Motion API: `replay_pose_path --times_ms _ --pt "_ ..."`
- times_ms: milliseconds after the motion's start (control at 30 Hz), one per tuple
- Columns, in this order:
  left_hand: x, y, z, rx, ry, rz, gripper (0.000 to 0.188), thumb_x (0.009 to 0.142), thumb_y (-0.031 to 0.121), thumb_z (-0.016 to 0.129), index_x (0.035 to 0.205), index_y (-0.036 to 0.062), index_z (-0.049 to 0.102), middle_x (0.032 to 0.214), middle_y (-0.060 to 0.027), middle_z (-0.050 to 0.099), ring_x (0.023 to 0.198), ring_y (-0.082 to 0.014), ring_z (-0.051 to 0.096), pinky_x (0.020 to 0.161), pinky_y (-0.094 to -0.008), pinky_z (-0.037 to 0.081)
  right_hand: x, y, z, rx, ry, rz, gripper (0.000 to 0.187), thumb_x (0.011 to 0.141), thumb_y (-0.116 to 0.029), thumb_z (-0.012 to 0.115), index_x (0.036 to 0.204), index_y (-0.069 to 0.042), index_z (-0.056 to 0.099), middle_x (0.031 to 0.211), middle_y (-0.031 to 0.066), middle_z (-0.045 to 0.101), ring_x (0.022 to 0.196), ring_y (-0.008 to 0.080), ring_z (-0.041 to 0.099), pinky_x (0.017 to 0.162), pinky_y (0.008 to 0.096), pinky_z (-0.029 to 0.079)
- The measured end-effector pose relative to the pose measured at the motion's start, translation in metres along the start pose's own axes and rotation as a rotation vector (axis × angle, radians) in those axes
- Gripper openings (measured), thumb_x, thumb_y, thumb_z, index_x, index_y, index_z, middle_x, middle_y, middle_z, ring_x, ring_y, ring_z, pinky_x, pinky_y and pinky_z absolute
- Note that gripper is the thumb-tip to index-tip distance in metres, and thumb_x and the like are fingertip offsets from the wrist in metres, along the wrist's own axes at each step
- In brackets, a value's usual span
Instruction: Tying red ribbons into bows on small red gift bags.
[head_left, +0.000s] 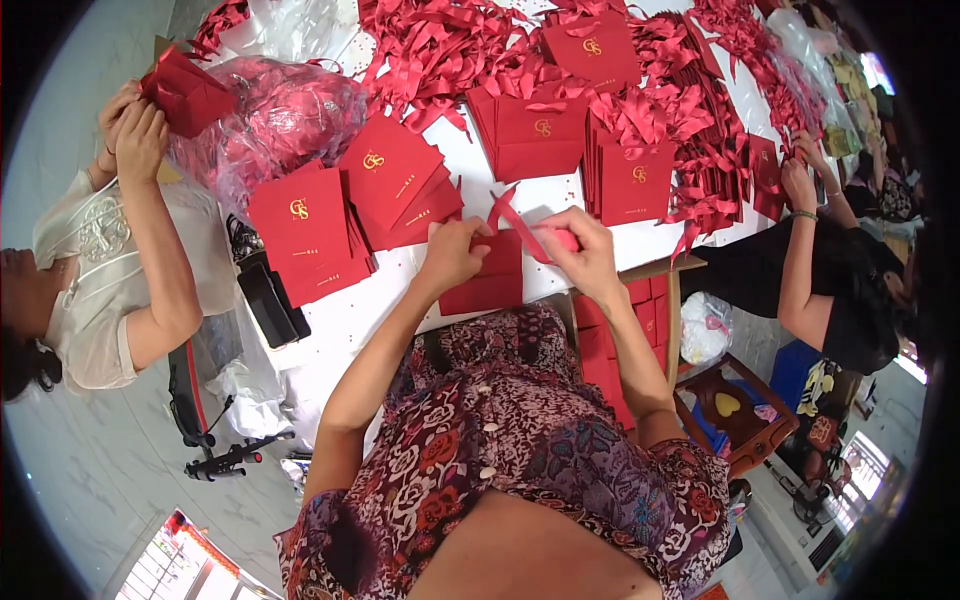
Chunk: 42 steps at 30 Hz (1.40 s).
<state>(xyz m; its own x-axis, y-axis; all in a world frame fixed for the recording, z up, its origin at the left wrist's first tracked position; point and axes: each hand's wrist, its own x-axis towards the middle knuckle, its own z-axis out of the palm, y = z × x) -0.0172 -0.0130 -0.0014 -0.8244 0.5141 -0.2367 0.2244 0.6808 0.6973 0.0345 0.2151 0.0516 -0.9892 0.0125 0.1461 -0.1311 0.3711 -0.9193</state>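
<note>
A red paper bag point(485, 283) lies flat at the table's near edge in front of me. My left hand point(452, 258) is closed at its upper left corner, thumb and fingers pinched together. A shiny red ribbon point(520, 228) rises in a loop above the bag's top edge. My right hand point(585, 258) is closed on the ribbon at the right, and something pinkish-red shows between its fingers. Whether my left fingers also grip the ribbon is hidden. Left of my hands lie loose stacks of red bags point(300, 225) with gold print.
More red bags point(540, 130) and heaps of ribbon point(430, 60) cover the table's far side. An open carton point(650, 275) holding red bags stands by my right forearm. A black case point(270, 305) lies at left. Co-workers' hands hold bags at left point(140, 130) and right point(800, 185).
</note>
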Motion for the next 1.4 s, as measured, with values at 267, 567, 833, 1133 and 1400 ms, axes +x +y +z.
replay_pose_path --times_ms 267,567,833,1133,1400 --pt "0.010 0.011 -0.009 -0.400 -0.029 -0.106 0.022 0.086 -0.002 0.065 0.109 -0.0017 0.065 0.097 -0.0096 0.071 0.095 -0.0172 0.068 0.082 -0.0289 0.052 -0.011 0.014 0.042 -0.166 0.056 -0.089 0.009 0.082 -0.006 0.074 0.089 -0.003 0.068 0.083 0.0079 0.062 0.067 0.0228 0.062 0.061 0.0323 0.051" --pt "0.003 0.028 -0.023 -0.673 -0.114 -0.199 0.027 0.090 -0.005 0.061 0.117 -0.0033 0.064 0.101 -0.0043 0.070 0.094 -0.0093 0.064 0.082 -0.0246 0.049 -0.007 0.007 0.039 -0.164 0.106 0.036 0.009 0.080 -0.006 0.074 0.083 -0.002 0.067 0.078 0.0084 0.062 0.061 0.0200 0.060 0.057 0.0323 0.048" --pt "-0.008 0.053 -0.021 -0.094 0.130 -0.009 0.026 0.086 0.005 0.067 0.111 0.0011 0.068 0.098 -0.0163 0.073 0.095 -0.0247 0.071 0.083 -0.0316 0.053 -0.003 0.006 0.045 -0.258 0.103 -0.066 0.009 0.078 -0.002 0.073 0.082 0.000 0.065 0.076 0.0110 0.060 0.058 0.0222 0.059 0.054 0.0337 0.047" --pt "-0.007 0.044 -0.015 -0.200 0.167 -0.054 0.024 0.083 0.006 0.068 0.107 0.0022 0.069 0.092 -0.0172 0.073 0.090 -0.0286 0.072 0.077 -0.0365 0.054 0.003 0.016 0.048 -0.231 0.071 -0.312 0.012 0.077 -0.003 0.071 0.079 -0.002 0.059 0.074 0.0126 0.057 0.069 0.0326 0.063 0.059 0.0409 0.050" --pt "-0.009 0.028 -0.005 -0.263 0.044 -0.100 0.020 0.083 0.011 0.073 0.101 0.0030 0.067 0.086 -0.0134 0.073 0.080 -0.0243 0.073 0.068 -0.0350 0.053 -0.004 0.027 0.042 -0.018 -0.139 -0.031 0.014 0.081 -0.005 0.074 0.092 -0.001 0.065 0.082 0.0106 0.063 0.070 0.0271 0.063 0.060 0.0339 0.051"
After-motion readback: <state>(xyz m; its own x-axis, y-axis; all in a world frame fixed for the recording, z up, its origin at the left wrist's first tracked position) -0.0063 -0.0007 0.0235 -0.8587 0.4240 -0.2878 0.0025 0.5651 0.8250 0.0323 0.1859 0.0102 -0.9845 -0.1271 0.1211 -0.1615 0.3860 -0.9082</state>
